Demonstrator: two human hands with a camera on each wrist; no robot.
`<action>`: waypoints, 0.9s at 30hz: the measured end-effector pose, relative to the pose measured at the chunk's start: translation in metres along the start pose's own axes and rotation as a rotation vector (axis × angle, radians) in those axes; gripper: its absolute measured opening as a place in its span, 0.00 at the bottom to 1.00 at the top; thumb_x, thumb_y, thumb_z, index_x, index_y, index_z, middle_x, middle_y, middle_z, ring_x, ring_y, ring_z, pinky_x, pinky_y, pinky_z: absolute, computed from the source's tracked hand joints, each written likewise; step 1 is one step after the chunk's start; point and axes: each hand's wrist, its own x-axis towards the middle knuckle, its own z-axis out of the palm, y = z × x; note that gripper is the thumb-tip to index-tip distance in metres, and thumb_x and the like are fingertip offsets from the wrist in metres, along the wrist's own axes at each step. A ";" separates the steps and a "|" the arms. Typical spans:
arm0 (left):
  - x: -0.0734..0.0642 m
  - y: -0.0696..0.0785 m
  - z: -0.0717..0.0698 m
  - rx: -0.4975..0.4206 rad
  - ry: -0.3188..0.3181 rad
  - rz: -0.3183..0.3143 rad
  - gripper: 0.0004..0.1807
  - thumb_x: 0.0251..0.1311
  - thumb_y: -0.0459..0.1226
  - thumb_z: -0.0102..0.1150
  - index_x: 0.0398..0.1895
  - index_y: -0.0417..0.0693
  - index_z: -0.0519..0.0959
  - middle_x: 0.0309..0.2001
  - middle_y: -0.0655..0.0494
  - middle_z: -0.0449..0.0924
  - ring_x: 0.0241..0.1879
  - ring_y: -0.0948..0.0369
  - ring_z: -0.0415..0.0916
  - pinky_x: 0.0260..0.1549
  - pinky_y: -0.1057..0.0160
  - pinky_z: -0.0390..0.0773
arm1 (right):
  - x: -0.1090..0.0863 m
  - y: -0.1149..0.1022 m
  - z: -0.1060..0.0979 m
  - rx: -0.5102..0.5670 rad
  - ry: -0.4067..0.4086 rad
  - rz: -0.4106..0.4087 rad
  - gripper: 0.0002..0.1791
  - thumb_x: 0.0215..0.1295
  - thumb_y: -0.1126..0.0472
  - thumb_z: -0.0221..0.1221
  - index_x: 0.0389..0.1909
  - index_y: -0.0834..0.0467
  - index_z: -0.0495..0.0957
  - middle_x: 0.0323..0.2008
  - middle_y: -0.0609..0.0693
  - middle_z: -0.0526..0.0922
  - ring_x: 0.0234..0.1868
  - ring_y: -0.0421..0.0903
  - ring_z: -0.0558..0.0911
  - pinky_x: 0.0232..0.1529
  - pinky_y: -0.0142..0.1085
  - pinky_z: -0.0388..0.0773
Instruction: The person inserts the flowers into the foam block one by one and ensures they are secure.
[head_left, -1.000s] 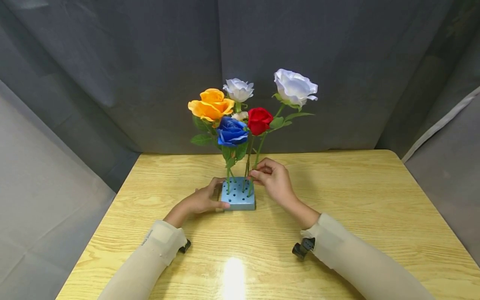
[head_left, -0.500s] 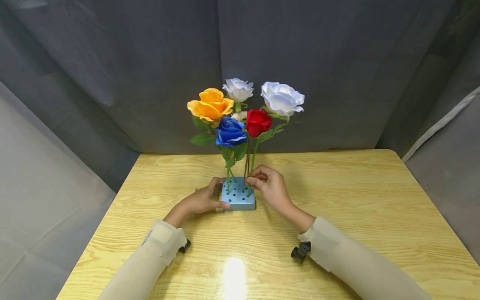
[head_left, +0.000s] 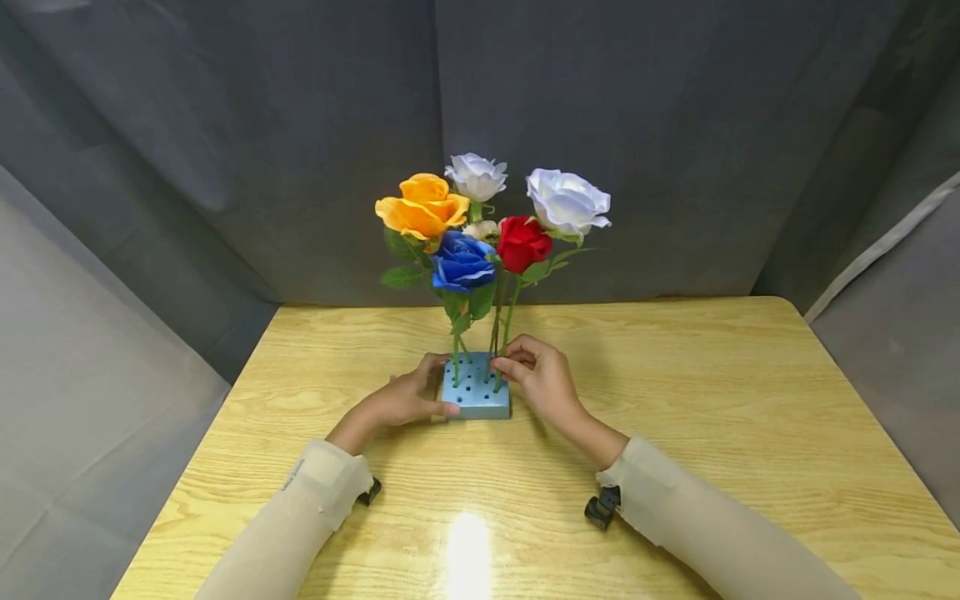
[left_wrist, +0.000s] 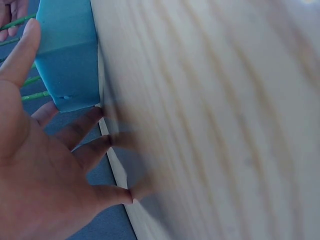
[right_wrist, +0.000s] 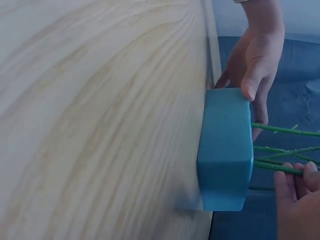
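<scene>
A light blue block with holes in its top [head_left: 478, 403] stands on the table, several artificial roses upright in it. My left hand [head_left: 405, 400] holds its left side, thumb on the front corner and index finger at the back; in the left wrist view the other fingers [left_wrist: 92, 155] spread towards the table. My right hand [head_left: 546, 379] pinches the green stem [right_wrist: 280, 167] of the large white rose [head_left: 567, 202] low down, just above the block. The red rose [head_left: 523, 243] overlaps that rose's stem. Left of it are a blue rose [head_left: 463, 262], an orange rose [head_left: 422, 207] and a smaller white rose [head_left: 477, 177].
The wooden table [head_left: 712, 400] reaches back to a grey curtain [head_left: 675, 125], with more grey cloth at both sides. A small cream flower [head_left: 482, 230] sits among the roses, partly hidden. Black wrist cameras [head_left: 602, 507] are strapped at the sleeves.
The right hand has moved down and left along with the large white rose, whose bloom is lower and closer to the others. The left hand and the block have stayed in place.
</scene>
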 end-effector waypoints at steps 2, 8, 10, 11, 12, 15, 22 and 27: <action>0.000 0.000 0.000 0.002 0.001 0.002 0.52 0.61 0.56 0.71 0.81 0.59 0.48 0.79 0.42 0.58 0.79 0.43 0.52 0.68 0.23 0.26 | 0.000 0.001 0.000 0.004 -0.003 -0.004 0.07 0.67 0.64 0.68 0.36 0.63 0.82 0.37 0.59 0.89 0.41 0.58 0.89 0.45 0.46 0.87; 0.001 -0.001 0.000 0.007 0.003 0.004 0.53 0.61 0.56 0.71 0.81 0.58 0.49 0.78 0.42 0.59 0.79 0.43 0.53 0.68 0.23 0.26 | -0.002 0.002 0.000 -0.002 -0.005 -0.003 0.06 0.68 0.64 0.68 0.36 0.63 0.82 0.37 0.58 0.90 0.41 0.58 0.89 0.45 0.49 0.87; 0.000 0.000 0.000 0.008 0.002 0.002 0.53 0.62 0.56 0.71 0.81 0.57 0.48 0.78 0.42 0.60 0.79 0.43 0.53 0.68 0.23 0.26 | -0.003 0.002 0.000 -0.008 -0.002 -0.002 0.05 0.68 0.65 0.67 0.36 0.63 0.82 0.37 0.58 0.90 0.41 0.57 0.89 0.45 0.48 0.87; 0.000 0.000 0.000 0.009 0.001 0.003 0.53 0.62 0.56 0.71 0.81 0.57 0.48 0.78 0.42 0.60 0.78 0.43 0.53 0.68 0.23 0.26 | -0.003 0.002 0.000 -0.011 -0.001 -0.003 0.05 0.68 0.65 0.67 0.36 0.62 0.82 0.37 0.58 0.90 0.41 0.57 0.89 0.44 0.47 0.87; 0.000 0.001 0.000 0.010 0.001 0.007 0.53 0.62 0.56 0.70 0.81 0.57 0.48 0.78 0.41 0.60 0.78 0.43 0.54 0.68 0.23 0.26 | -0.003 0.002 0.000 -0.013 -0.001 -0.003 0.05 0.68 0.65 0.67 0.36 0.62 0.82 0.37 0.57 0.90 0.40 0.57 0.89 0.44 0.47 0.87; -0.001 0.001 0.000 0.009 0.001 0.014 0.53 0.62 0.56 0.70 0.81 0.56 0.48 0.78 0.41 0.60 0.78 0.42 0.54 0.67 0.22 0.27 | -0.003 0.003 0.001 -0.009 -0.003 -0.003 0.04 0.69 0.65 0.67 0.36 0.62 0.82 0.37 0.58 0.90 0.40 0.56 0.89 0.44 0.45 0.87; -0.001 0.002 0.000 0.023 0.002 0.013 0.53 0.62 0.56 0.70 0.81 0.57 0.48 0.78 0.41 0.59 0.78 0.42 0.54 0.67 0.22 0.28 | -0.003 0.004 0.001 0.004 -0.005 0.001 0.04 0.69 0.66 0.67 0.36 0.63 0.82 0.37 0.58 0.90 0.41 0.56 0.90 0.43 0.39 0.87; 0.000 0.001 0.000 0.020 0.005 0.013 0.52 0.62 0.56 0.71 0.81 0.58 0.49 0.78 0.41 0.59 0.78 0.42 0.54 0.67 0.22 0.27 | -0.004 0.003 0.002 0.000 -0.002 0.004 0.04 0.68 0.66 0.67 0.36 0.63 0.82 0.36 0.58 0.90 0.40 0.56 0.89 0.42 0.37 0.87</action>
